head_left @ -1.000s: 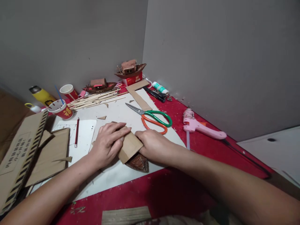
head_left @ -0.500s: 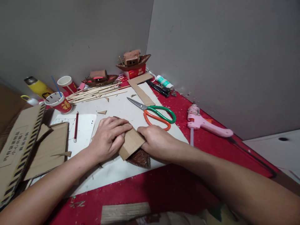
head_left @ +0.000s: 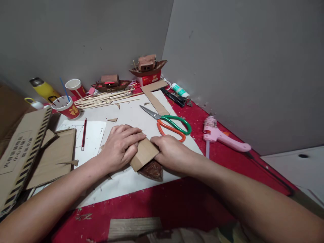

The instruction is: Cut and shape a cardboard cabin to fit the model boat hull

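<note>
Head view: we list one bent cardboard piece (head_left: 144, 154), laid over a brown boat hull (head_left: 152, 170) on the near part of a white sheet (head_left: 111, 187). Left hand (head_left: 123, 145): fingers draped across its left side, gripping. Right hand (head_left: 173, 152): clamped at its right edge, fingers mostly hidden. Beyond, we record scissors (head_left: 159, 118); right, one pink glue gun (head_left: 217, 135).

Your 2 bare forearms (head_left: 71, 187) angle inward; your bare left hand (head_left: 121, 146) arches palm-down, your bare right hand (head_left: 172, 152) curls inward.
</note>
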A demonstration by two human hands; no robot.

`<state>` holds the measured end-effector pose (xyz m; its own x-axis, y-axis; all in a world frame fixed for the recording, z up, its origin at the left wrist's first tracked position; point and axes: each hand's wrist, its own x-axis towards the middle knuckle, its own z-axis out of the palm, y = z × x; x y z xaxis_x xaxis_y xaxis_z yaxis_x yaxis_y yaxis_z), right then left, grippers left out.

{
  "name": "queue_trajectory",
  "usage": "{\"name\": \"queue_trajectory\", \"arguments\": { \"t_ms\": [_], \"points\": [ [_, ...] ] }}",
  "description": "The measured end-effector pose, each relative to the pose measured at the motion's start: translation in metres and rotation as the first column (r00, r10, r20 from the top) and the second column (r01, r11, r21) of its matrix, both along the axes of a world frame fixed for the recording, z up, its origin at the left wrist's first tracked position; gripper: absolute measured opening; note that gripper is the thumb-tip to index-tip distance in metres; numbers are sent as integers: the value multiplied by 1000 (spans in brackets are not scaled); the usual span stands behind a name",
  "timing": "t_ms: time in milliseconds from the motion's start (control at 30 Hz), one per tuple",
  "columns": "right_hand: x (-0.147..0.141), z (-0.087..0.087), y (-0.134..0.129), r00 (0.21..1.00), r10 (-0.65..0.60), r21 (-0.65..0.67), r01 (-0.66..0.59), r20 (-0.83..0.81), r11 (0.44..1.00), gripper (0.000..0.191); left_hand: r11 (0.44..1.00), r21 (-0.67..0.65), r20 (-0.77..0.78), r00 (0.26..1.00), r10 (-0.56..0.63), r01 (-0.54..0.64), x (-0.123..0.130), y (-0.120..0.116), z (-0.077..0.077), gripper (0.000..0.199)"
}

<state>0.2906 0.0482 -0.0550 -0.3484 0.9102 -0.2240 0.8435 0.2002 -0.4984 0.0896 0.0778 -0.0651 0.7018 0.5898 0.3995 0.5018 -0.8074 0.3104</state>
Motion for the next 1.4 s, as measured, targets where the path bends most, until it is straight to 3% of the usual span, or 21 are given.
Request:
{"name": "queue_trajectory", "arguments": {
  "t_ms": [100, 200, 300, 433, 500, 567, 633, 733, 867, 1067, 1200, 1400],
  "points": [
    [1, -2, 0, 1000, 2, 14, -2, -14, 1000, 25, 999, -25, 34, 999, 25, -24, -2, -2, 3, 35],
    [1, -6, 0, 993, -1, 24, 4, -116, 1000, 19, 991, -100, 207, 973, 104, -85, -7, -2, 6, 33],
    [1, -9, 1, 961, -15, 41, 27, -275, 999, 15, 967, -189, 425, 873, 239, -173, -13, 0, 10, 35],
    [1, -9, 2, 910, -57, 62, 90, -411, 994, 15, 930, -239, 570, 735, 367, -279, -20, -2, 14, 38],
    [2, -9, 3, 909, -67, 107, 121, -411, 987, 17, 940, -98, 599, 735, 318, -327, -22, -8, 15, 40],
    [4, -9, 4, 929, -87, 175, 159, -361, 972, 19, 933, 180, 542, 823, 170, -311, -23, -17, 18, 43],
    [5, -9, 5, 946, -107, 229, 182, -305, 956, 19, 860, 472, 356, 935, 12, -191, -22, -26, 21, 43],
    [6, -9, 6, 961, -123, 269, 190, -249, 944, 17, 718, 693, 100, 995, -7, -65, -16, -34, 24, 26],
    [5, -9, 6, 960, -148, 314, 221, -239, 923, 19, 685, 719, 70, 993, 95, -116, -8, -32, 24, 20],
    [-3, -7, 2, 861, -145, 402, 369, -488, 838, 22, 677, 715, 124, 985, 124, -175, 0, -24, 24, 23],
    [-8, -3, 0, 799, -196, 396, 475, -568, 786, 17, 628, 736, 187, 968, 169, -252, 14, -22, 35, 21],
    [-4, 0, 3, 721, -197, 416, 575, -664, 704, 16, 610, 720, 311, 940, 142, -331, 38, -27, 50, 16]
  ]
}}
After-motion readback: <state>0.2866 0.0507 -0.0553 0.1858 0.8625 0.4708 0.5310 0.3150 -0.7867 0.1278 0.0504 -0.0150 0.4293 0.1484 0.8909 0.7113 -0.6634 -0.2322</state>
